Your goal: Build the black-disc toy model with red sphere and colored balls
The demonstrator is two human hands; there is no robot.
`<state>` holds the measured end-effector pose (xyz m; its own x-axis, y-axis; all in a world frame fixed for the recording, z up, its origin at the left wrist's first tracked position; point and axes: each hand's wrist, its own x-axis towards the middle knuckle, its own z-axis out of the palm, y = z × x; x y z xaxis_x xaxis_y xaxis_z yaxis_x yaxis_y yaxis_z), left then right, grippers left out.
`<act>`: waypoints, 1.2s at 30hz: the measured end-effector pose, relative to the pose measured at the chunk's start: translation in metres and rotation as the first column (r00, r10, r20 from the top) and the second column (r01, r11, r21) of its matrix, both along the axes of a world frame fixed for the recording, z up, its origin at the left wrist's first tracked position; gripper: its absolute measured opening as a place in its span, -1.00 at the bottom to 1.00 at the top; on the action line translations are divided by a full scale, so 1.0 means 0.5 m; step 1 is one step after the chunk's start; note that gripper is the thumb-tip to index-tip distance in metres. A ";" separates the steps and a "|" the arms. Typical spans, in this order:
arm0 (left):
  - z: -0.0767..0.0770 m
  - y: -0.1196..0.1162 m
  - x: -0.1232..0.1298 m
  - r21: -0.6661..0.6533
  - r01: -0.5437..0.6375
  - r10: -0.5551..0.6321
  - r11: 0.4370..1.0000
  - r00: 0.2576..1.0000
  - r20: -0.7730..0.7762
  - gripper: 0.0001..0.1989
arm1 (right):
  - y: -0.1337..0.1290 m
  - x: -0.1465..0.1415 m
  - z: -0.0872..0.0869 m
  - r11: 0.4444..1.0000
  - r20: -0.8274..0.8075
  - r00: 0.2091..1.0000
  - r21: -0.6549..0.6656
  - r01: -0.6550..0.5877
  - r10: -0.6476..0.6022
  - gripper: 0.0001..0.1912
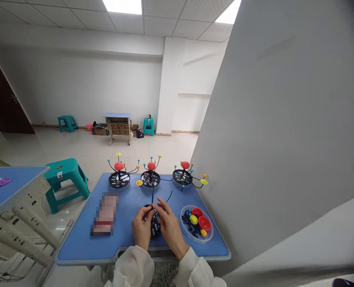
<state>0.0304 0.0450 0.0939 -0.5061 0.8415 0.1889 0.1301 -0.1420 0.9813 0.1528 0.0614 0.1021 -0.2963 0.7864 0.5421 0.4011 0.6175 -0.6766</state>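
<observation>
Over a round black model base (155, 228) near the table's front edge, both my hands meet with fingertips pinched. My left hand (142, 227) is closed on a thin black plastic rod (152, 198) that points away from me. From the right, my right hand (170, 225) pinches the same rod close to its lower end, other fingers raised. The exact joint is hidden behind my fingers. Just beyond my right hand shows a curved black arm (169, 196); whether it is attached to anything I cannot tell.
Three solar system models with red balls stand along the table's far edge: left (119, 180), middle (150, 180) and right (182, 178). A clear bowl (210, 235) of colored balls, cups and black parts sits right. A blurred pink item (105, 213) lies left. A wall (284, 139) rises beside the table.
</observation>
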 end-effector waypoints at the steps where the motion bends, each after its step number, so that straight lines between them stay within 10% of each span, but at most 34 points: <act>1: -0.002 -0.001 -0.001 -0.008 0.004 -0.004 1.000 1.000 -0.014 -0.83 | 0.002 0.001 -0.005 1.000 0.013 1.000 0.007 -0.003 0.003 -0.36; 36: -0.039 0.000 -0.014 -0.096 -0.004 -0.030 0.995 0.936 -0.352 -0.76 | 0.018 -0.019 -0.009 0.988 -0.143 0.985 -0.109 -0.113 0.097 -0.43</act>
